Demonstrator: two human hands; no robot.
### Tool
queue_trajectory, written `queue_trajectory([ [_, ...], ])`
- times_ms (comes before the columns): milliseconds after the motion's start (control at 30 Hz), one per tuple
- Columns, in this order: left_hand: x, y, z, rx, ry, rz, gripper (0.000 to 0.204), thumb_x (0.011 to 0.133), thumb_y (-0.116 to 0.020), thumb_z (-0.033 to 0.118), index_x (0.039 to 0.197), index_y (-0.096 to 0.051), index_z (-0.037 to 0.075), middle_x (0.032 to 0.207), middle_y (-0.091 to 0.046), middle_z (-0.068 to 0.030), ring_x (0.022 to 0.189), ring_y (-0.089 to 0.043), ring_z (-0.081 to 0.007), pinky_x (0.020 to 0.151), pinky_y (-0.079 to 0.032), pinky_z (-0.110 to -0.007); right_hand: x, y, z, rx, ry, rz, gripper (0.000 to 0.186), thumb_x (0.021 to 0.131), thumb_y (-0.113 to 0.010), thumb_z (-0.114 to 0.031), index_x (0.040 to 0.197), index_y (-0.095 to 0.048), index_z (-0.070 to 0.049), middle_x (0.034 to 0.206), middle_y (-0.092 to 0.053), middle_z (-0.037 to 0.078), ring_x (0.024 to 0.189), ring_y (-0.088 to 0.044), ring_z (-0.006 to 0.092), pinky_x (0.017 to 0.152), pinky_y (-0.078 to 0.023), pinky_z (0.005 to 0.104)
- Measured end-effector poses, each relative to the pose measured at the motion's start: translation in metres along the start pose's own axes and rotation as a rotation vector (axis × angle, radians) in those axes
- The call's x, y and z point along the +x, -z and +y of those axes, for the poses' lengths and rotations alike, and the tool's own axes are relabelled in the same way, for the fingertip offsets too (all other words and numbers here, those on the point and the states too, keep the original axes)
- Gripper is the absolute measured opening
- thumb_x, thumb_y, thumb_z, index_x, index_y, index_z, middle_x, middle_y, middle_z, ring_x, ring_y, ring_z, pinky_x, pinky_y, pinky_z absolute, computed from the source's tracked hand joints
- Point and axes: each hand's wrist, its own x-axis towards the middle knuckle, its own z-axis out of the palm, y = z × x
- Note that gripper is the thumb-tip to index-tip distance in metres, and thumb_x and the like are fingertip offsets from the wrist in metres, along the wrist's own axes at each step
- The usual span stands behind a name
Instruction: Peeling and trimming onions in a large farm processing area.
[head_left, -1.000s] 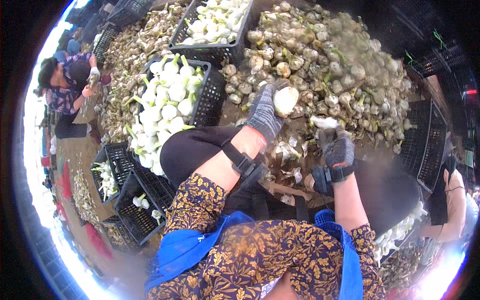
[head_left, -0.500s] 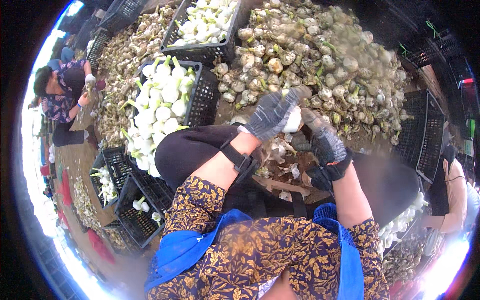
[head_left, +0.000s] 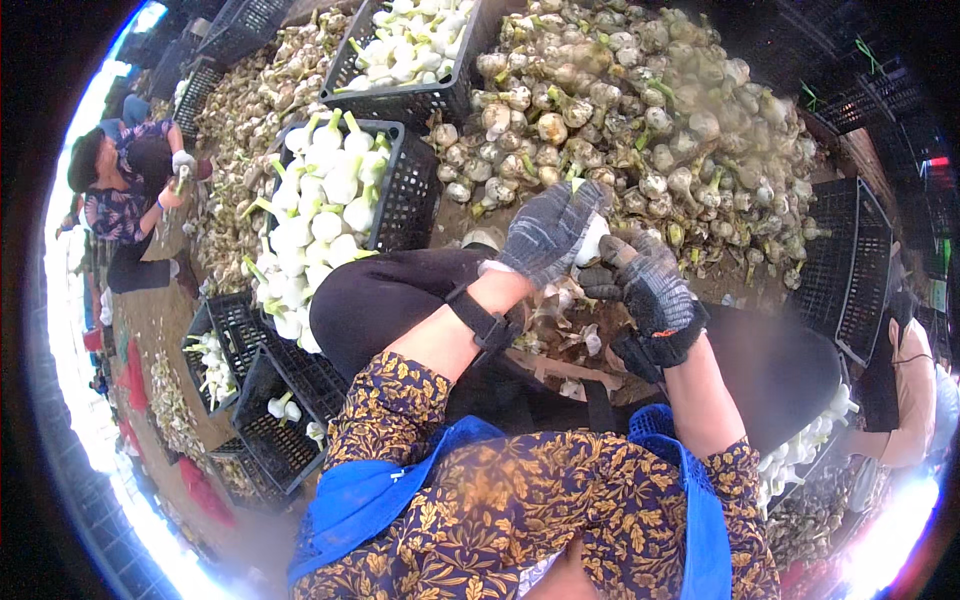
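My left hand, in a grey work glove, is closed round a white garlic bulb in front of my knees. A bit of its pale green stem end shows above the glove. My right hand, gloved in grey too, has its fingers bent against the bulb's right and lower side. Whether a small tool is in that hand is hidden. Beneath both hands, loose papery garlic skins lie on the ground. Beyond them rises a large heap of unpeeled, soiled garlic.
Left of my knee stands a black crate heaped with cleaned white garlic; another full crate is behind it. Lower left, a black crate holds a few bulbs. More crates stand right. A co-worker sits left; another person's arm shows right.
My right hand has shifted slightly and its fingers have curled in at the bulb. My left hand has turned a little, covering more of the bulb. The co-worker's head and hands have moved.
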Motion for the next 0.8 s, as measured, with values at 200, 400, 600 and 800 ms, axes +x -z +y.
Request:
queue_trajectory([
  [200, 0.003, -0.002, -0.005, 0.147, -0.027, -0.026, 0.022, 0.085, -0.045, 0.02, 0.102, -0.052, 0.007, 0.074, -0.056, -0.0161, 0.069, -0.056, -0.0297, 0.059, -0.045, -0.039, 0.001, -0.006, 0.002, -0.124, 0.124, 0.197, 0.026, 0.082, -0.054, -0.011, 0.101, -0.048, 0.005, 0.08, -0.059, 0.012, 0.061, -0.06, 0.0177, 0.052, -0.05, 0.026],
  [400, 0.012, 0.006, 0.015, -0.446, 0.627, -0.106, 0.028, 0.088, -0.043, 0.029, 0.101, -0.054, 0.006, 0.084, -0.058, -0.0112, 0.075, -0.058, -0.0229, 0.062, -0.046, -0.035, 0.006, 0.003, 0.009, -0.023, 0.247, 0.166, 0.025, 0.083, -0.052, -0.01, 0.105, -0.045, 0.001, 0.082, -0.057, 0.011, 0.058, -0.056, 0.0141, 0.047, -0.046, 0.0249],
  [600, 0.02, 0.004, 0.005, -1.152, 1.194, 0.202, 0.033, 0.086, -0.046, 0.04, 0.098, -0.056, 0.012, 0.087, -0.061, -0.0023, 0.07, -0.06, -0.0142, 0.062, -0.051, -0.028, 0.023, 0.032, 0.016, 0.271, 0.231, 0.368, 0.017, 0.087, -0.044, -0.016, 0.1, -0.048, -0.005, 0.074, -0.057, 0.013, 0.066, -0.055, 0.0145, 0.057, -0.048, 0.0239],
  [800, 0.015, -0.007, -0.017, -0.436, 0.806, 0.098, 0.04, 0.091, -0.035, 0.035, 0.098, -0.056, 0.002, 0.096, -0.058, -0.0072, 0.081, -0.057, -0.0159, 0.069, -0.047, -0.027, 0.008, 0.015, 0.026, -0.361, 0.27, 0.081, 0.022, 0.08, -0.058, -0.02, 0.094, -0.055, -0.003, 0.085, -0.059, 0.011, 0.071, -0.054, 0.0155, 0.065, -0.044, 0.0278],
])
